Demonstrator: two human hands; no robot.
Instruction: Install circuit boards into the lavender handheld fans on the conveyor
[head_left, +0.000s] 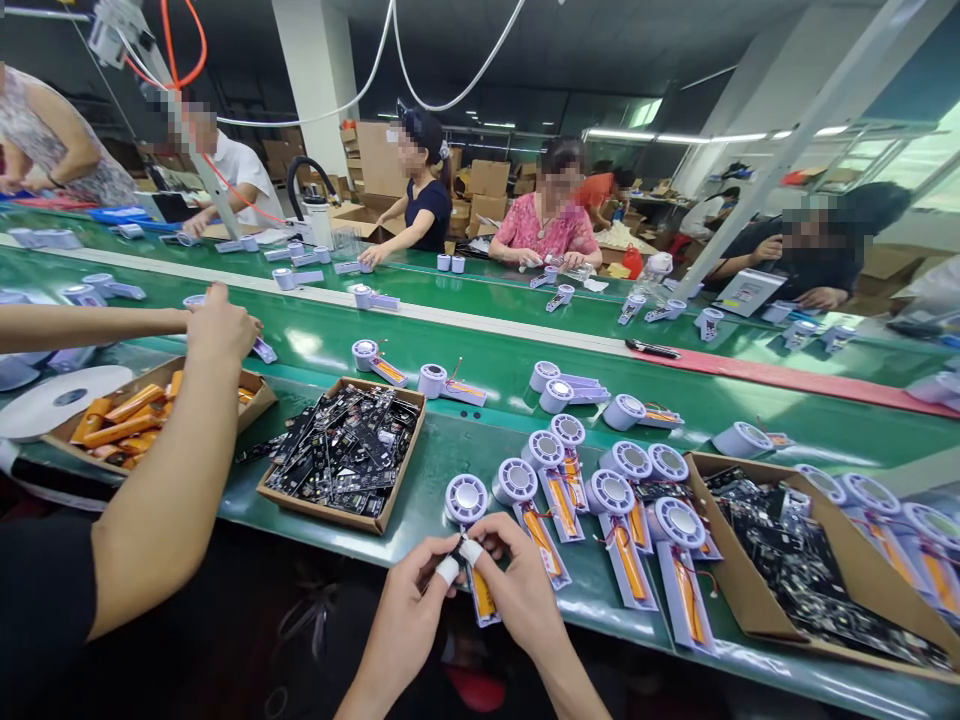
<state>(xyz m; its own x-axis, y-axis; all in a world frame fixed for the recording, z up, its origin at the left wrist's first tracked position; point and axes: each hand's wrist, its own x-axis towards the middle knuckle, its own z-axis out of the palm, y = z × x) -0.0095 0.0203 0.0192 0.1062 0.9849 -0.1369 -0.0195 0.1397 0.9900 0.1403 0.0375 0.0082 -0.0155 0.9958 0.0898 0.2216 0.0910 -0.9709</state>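
My left hand (409, 610) and my right hand (517, 580) meet at the near edge of the green belt, pinching the neck of a lilac handheld fan (480, 590). An orange battery lies in its handle, and my fingers partly hide a thin dark wire there. White wraps cover the tips of some fingers. Beside my right hand, several similar fans (611, 495) lie in a row, each with a round white head and an orange battery (630, 565) in an open handle.
A cardboard tray of black circuit boards (345, 460) sits just ahead of my hands, and another (739, 560) lies to the right. A co-worker's arm (169, 470) reaches past a box of orange batteries (150, 415). Other people work along a parallel belt beyond.
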